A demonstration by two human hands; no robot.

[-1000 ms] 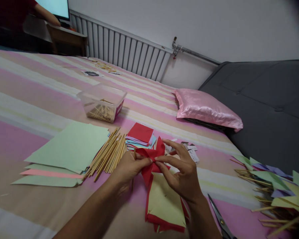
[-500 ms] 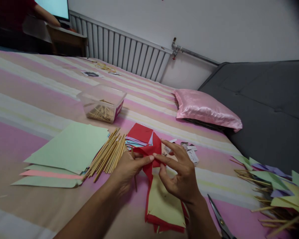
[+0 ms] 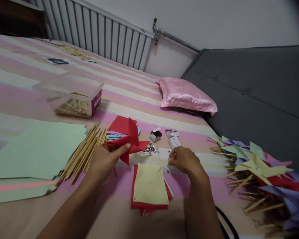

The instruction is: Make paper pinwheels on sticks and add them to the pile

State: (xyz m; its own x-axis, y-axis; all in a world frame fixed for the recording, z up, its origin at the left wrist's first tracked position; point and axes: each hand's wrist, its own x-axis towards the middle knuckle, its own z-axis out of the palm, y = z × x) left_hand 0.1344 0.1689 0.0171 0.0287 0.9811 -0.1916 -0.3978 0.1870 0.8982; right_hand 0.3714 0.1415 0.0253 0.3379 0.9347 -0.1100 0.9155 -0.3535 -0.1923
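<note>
– The right hand [image 3: 185, 161] lets go of the red paper [image 3: 126, 141] and moves out to the right. Before, both hands pinch it together.

– So who holds it now?

– Only the left hand [image 3: 103, 161]. Its thumb and fingers pinch the folded red paper, just above the bed [image 3: 20, 59], next to the sticks [image 3: 86, 151].

– What is the right hand doing?

– It is curled, fingertips pressed together on something tiny. I cannot tell what it is. It sits near the little shiny pins [image 3: 149, 150] in the middle of the bed.

– What can go wrong?

– The folds may spring open, because one hand alone holds them. Then the shape is lost.

– And the pins?

– They are small and lie loose on soft cloth. A bump from a wrist can scatter them, and one can poke a finger.

– Anything else close by?

– The paper stack [image 3: 149, 186] lies right under both arms. An arm can slide it crooked. The pinwheels [image 3: 261, 169] wait at the right edge, well apart.
</note>
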